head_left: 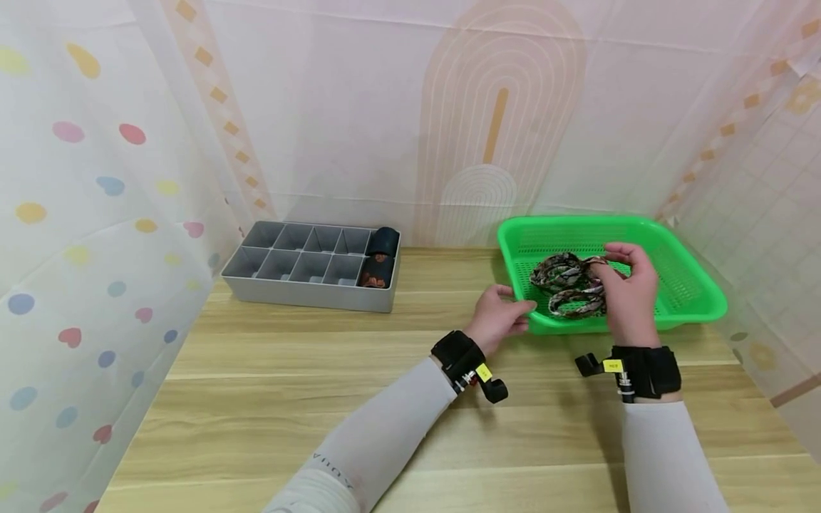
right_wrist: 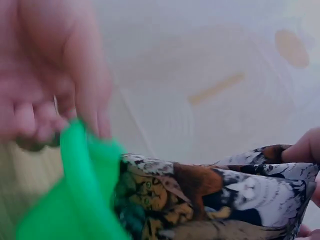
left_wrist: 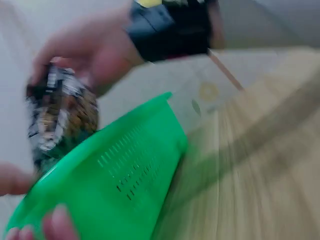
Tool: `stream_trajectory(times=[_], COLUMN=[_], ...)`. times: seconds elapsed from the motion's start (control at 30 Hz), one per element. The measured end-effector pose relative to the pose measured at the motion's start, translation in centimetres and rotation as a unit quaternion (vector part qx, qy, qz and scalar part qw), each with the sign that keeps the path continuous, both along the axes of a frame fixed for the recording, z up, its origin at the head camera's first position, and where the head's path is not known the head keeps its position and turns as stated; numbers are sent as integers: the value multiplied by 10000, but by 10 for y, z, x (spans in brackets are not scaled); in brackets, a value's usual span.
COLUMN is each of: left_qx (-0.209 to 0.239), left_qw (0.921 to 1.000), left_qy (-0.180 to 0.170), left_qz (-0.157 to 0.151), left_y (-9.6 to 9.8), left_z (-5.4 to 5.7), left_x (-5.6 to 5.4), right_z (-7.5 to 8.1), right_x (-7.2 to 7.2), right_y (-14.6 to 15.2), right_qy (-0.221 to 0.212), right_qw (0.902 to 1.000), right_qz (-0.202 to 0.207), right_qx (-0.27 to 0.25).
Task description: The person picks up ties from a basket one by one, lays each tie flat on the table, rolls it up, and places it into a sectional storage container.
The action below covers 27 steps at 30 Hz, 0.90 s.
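Note:
A cloth printed with cats (right_wrist: 240, 195) lies bunched in loops inside the green plastic basket (head_left: 695, 306). My right hand (head_left: 631, 288) reaches into the basket and grips the right end of this cloth, with fingers on both sides of the fabric in the right wrist view. At the basket's near left corner, my left hand (head_left: 497, 317) holds the rim, its thumb over the edge and its other fingers outside. The left wrist view is blurred, but it shows the cloth standing above the rim beneath my right hand.
A grey divided box (head_left: 308, 293) stands to the left on the wooden table (head_left: 269, 385). Two dark rolled pieces of cloth (head_left: 378, 269) fill its rightmost compartments, one behind the other. A patterned curtain (head_left: 359, 107) hangs behind the table and along both sides.

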<state>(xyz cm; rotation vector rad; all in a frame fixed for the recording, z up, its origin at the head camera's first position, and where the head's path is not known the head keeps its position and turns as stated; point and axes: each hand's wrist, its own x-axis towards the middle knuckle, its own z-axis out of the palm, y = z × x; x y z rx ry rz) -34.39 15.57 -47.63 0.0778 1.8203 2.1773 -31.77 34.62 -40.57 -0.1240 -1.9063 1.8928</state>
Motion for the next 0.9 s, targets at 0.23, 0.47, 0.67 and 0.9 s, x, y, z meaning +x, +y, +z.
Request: stream_trajectory(times=[0.23,0.47,0.67,0.9], left_qx=[-1755,-2400,-2230,-2150], left_qw=[9471,9198,9304,9345], left_qy=[2661,3102,2905,2831], left_qz=[372,-135,123,-193], left_y=[-1,3,4,-3], left_z=[18,30,32,36], left_x=[15,27,27,25], right_z=[2,-9,-10,-10], right_x=[5,3,5,1], right_y=[-23,-35,-40,-42], right_qy=[633,1097,1500,1592], right_qw=[9703,9146,8908,9129], right_qz=[1653,2786,3035,2266], right_qx=[-1647,-2717,-3033,-2999])
